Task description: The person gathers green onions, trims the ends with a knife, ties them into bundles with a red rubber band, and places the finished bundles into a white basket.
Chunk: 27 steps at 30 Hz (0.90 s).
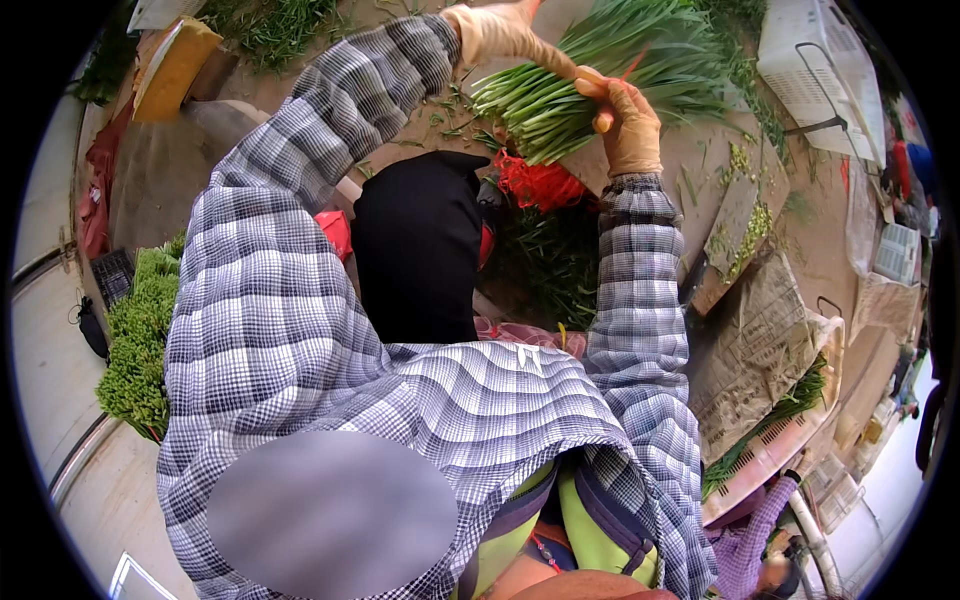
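A bunch of long green garlic chives (536, 112) lies before me, its cut stem ends towards the left and its leaves fanning to the upper right. My right hand (628, 131), in a tan glove with bare fingertips, grips the bunch near the middle, where a red tie strand (637, 61) sticks up. My left hand (499, 34), gloved too and blurred, reaches over the stems. One of its fingers extends close to my right fingertips; whether it pinches a strand cannot be made out. A tangle of red tie strands (536, 180) sits below the bunch.
Bundled greens (142, 337) are stacked at left. A white plastic crate (817, 75) stands at upper right. A pink basket (776, 457) holds more greens beneath a brown printed sheet (757, 345). Loose leaves (547, 262) lie by my knee. Another person's checked sleeve (757, 525) shows at lower right.
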### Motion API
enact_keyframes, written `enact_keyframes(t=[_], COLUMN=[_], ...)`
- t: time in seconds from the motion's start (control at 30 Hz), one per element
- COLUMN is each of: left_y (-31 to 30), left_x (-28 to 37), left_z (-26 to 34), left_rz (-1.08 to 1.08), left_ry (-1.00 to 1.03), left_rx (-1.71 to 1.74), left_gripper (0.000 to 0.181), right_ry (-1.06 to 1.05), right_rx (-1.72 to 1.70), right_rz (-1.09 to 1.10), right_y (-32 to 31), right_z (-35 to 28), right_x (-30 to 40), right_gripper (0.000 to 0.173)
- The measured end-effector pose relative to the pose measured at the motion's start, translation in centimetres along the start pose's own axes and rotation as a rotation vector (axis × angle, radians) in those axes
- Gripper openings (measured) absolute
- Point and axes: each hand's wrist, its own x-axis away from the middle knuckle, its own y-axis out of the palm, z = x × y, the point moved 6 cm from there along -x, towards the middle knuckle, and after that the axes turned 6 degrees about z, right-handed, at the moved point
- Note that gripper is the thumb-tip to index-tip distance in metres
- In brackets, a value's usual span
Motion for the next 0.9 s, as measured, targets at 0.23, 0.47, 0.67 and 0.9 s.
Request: enact_keyframes(t=[0.23, 0.47, 0.67, 0.9], left_y=[7.8, 6.4, 5.0, -1.0], left_x=[1.3, 1.7, 0.7, 6.0], left_z=[-0.6, -0.4, -2.8, -7.4], left_rz=[-0.086, -0.152, -0.273, -0.106], left_ry=[-0.228, -0.315, -0.240, -0.549], left_rx=[-0.396, -0.332, 0.004, 0.328], left_gripper=[0.127, 0.133, 0.131, 0.047], right_ry=[-0.210, -0.125, 0.211, 0.281], right_rx=[0.238, -0.041, 0.170, 0.321], right_rz=[0.018, 0.315, 0.393, 0.356], right_y=[5.3, -5.4, -11.3, -12.4], right_z=[-4.1, -1.3, 3.5, 2.9], right_x=[5.0, 6.6, 9.4, 12.1], right_gripper=[0.011, 0.032, 0.027, 0.026])
